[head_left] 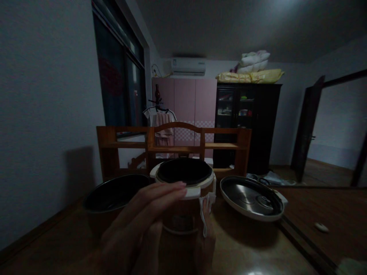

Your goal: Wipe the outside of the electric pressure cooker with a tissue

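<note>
The rice cooker (185, 212) stands upright on the table (239, 246), directly ahead of both hands and between their lines of reach. Its axis is vertical; its dark opening faces up, above and beyond the fingertips. The governing relation is that of the white cloth (212, 197) to the cooker: the cloth lies at the fingertips of the right hand (206, 235), at the front right of the cooker's side wall, just below the rim. Its long edge hangs down along the fingers. Whether it bears on the wall cannot be confirmed from this angle.

The right hand is the nearer to the cloth and holds it, fingers extended forward and up, back of the hand toward the wearer. The left hand (136, 221) grasps nothing: its fingers are straight and together, angled forward and to the right, tips at the white front tab (193, 193). Contact there cannot be determined.

The dark pot (114, 193) sits beyond and left of the left hand. The lid (243, 194), metal inner face up, lies right of the right hand and slightly beyond it.
</note>
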`<state>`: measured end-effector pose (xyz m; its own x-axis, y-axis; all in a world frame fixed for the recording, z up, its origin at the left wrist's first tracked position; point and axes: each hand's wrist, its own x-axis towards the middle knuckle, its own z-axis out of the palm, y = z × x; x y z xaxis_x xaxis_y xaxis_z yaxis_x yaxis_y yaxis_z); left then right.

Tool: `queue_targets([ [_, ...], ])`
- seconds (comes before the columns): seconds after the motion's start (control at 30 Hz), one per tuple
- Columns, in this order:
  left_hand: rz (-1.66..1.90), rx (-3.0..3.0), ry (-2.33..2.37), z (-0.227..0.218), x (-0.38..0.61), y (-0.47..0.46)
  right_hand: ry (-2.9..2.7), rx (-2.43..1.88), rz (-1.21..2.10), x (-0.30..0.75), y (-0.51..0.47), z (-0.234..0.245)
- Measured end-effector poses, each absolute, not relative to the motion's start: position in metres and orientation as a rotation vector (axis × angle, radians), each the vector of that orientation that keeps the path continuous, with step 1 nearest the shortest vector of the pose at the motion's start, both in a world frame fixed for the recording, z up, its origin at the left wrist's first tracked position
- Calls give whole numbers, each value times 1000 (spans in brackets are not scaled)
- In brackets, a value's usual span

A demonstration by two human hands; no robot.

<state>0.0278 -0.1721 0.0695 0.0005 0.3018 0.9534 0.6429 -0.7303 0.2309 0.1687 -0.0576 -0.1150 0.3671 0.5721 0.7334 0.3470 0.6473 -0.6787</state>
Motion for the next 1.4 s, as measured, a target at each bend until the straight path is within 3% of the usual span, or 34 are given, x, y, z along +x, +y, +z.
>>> queue_targets([
  [0.1, -1886, -1979, -1031, 66, 20, -108, -1266, -916, 209, 170, -55, -120],
  [0.33, -1777, -2046, -1156, -7, -22, 3, -1312, -975, 283, 172, -44, -141],
  [0.63, -1916, -1917, -1097, -22, -12, 11, -1342, -944, 277, 172, -47, -136],
  [0.97, -2027, -1859, -1110, -26, -7, 13, -873, -1010, 675, 187, -27, -117],
  [1.4, -2103, -1810, -1086, -26, -5, 16, -762, -941, 731, 198, -9, -83],
])
